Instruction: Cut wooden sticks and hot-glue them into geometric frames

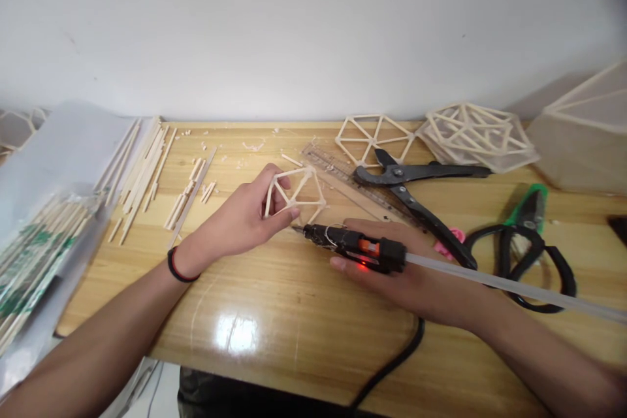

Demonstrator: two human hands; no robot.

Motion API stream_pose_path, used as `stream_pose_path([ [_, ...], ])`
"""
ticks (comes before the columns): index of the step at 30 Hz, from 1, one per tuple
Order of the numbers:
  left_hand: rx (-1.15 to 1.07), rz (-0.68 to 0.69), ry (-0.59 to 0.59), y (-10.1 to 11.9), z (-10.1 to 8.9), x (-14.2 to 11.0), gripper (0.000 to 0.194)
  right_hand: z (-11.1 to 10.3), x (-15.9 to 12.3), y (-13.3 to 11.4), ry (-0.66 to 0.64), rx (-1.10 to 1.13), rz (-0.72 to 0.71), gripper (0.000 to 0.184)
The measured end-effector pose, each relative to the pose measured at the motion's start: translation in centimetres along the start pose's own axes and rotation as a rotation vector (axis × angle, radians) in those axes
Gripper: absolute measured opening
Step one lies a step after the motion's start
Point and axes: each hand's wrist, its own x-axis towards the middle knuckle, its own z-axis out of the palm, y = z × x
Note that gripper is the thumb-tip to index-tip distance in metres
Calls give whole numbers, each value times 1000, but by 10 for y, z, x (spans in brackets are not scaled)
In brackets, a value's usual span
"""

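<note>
My left hand (252, 212), a dark band at its wrist, pinches a small frame of glued wooden sticks (292, 199) above the middle of the table. In my right hand (411, 277) is a black hot glue gun (353, 246) with a red light lit. Its nozzle points left, close to the lower edge of the stick frame and my left fingertips; whether it touches cannot be made out. A long translucent glue stick (509, 284) runs out of the gun's back, over my right forearm. My right fingers are partly hidden behind the gun.
Pliers (399, 173) lie over a clear ruler (337, 166), near a flat hexagonal stick frame (373, 142). Black-handled scissors (522, 255) and stacked stick frames (473, 134) are at right. Loose sticks (147, 163) and bagged sticks (46, 255) lie left. A black cord (396, 366) crosses the front edge.
</note>
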Motion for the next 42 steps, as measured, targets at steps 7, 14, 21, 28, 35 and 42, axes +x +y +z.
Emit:
stream_pose_path([
  [7, 29, 3, 6, -1, 0, 0, 26, 0, -1, -1, -3, -16, -1, 27],
  [14, 32, 13, 0, -1, 0, -1, 26, -1, -1, -2, -16, -18, 23, 28],
  [21, 34, 22, 2, 0, 1, -1, 26, -2, -1, -3, -24, -11, 9, 26],
  [28, 30, 16, 5, 1, 1, -1, 26, -2, -1, -4, -24, -21, 16, 29],
  [35, 41, 15, 6, 2, 1, -2, 25, -1, -1, -1, -19, -12, 16, 27],
  [42, 44, 11, 9, 2, 1, -2, 25, -2, -2, -3, -21, -41, 11, 28],
])
